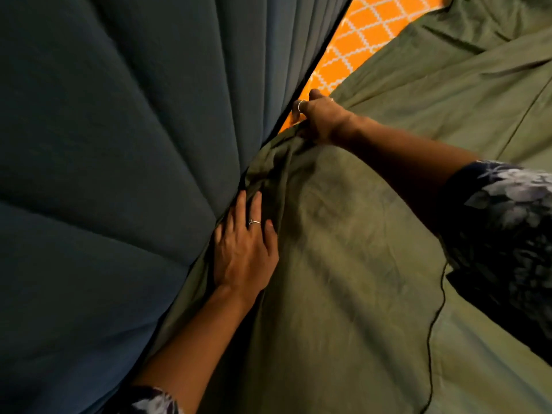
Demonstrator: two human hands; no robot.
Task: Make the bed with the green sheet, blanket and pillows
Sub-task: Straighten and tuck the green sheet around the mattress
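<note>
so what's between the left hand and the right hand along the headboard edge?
Head view: only bunched green sheet spans from the left hand, flat on it, to the right hand gripping its edge beside the dark padded headboard.

A dark teal padded headboard [113,162] with vertical channels filled the left side. Beside it showed a strip of orange mattress [358,34] patterned with white lattice lines. The light was dim and warm.

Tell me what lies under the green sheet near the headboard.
Past the sheet's edge, an orange mattress with a white lattice pattern shows beside the dark headboard. The left hand presses the sheet flat; the right hand grips its bunched edge. Everything else underneath is covered.
</note>
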